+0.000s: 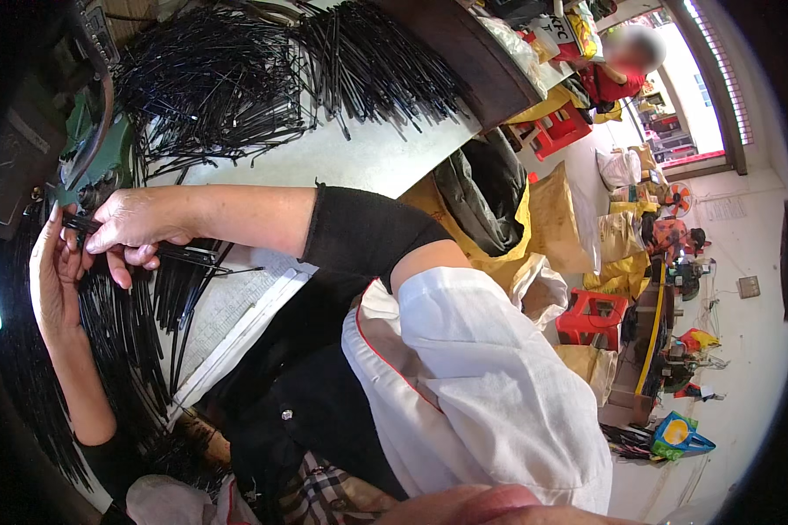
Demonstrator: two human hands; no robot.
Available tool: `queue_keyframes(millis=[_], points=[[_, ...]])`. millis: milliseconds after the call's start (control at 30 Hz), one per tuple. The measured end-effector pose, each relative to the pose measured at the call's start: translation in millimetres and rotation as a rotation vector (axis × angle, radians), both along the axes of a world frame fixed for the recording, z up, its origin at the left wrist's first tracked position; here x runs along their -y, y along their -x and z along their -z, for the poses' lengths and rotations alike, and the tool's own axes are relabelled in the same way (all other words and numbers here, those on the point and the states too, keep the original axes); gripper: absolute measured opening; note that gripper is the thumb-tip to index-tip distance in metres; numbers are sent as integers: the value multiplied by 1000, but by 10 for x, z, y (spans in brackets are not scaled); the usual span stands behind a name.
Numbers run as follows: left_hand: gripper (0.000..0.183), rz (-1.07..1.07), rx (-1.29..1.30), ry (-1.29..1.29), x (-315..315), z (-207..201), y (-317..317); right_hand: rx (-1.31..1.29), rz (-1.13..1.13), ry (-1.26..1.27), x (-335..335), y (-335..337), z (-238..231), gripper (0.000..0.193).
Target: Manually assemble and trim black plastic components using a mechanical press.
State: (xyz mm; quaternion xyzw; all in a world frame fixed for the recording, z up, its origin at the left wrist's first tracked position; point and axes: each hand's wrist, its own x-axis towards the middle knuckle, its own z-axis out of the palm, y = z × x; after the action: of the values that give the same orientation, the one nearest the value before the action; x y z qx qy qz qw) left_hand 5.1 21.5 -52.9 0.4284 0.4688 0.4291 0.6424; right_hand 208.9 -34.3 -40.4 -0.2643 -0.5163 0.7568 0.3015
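At the far left of the view, my two hands meet in front of a green and dark machine (105,144). My right hand (136,223) is closed, with thumb and forefinger pinching a small black piece (80,225), seemingly the end of a thin black rod. Close below it, my left hand (54,276) has its fingers bent toward the same piece; what they grip is partly hidden. Many thin black rods (140,319) lie under and beside both hands. A dense heap of similar rods (210,83) covers the upper worktop, with another bundle (376,61) beside it.
The pale worktop (359,157) ends at a brown board (464,61). Beyond it stand a sack with dark cloth (481,192), yellow and tan sacks (560,219), and red stools (591,317). A person in red (613,83) is near the doorway; another person (671,236) is further along.
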Motion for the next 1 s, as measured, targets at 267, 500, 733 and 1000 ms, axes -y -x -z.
queue_keyframes(millis=[267,500,733,1000], points=[[27,9,10,0,-9,41,52,5,-12,-9,-35,44,53,25],[31,46,44,-13,-29,6,88,-14,-2,16,-25,46,2,24],[30,36,10,-72,2,-14,52,-13,-16,-9,-41,42,48,25],[28,32,-71,-51,25,-52,1,-2,8,-15,0,43,-7,26]])
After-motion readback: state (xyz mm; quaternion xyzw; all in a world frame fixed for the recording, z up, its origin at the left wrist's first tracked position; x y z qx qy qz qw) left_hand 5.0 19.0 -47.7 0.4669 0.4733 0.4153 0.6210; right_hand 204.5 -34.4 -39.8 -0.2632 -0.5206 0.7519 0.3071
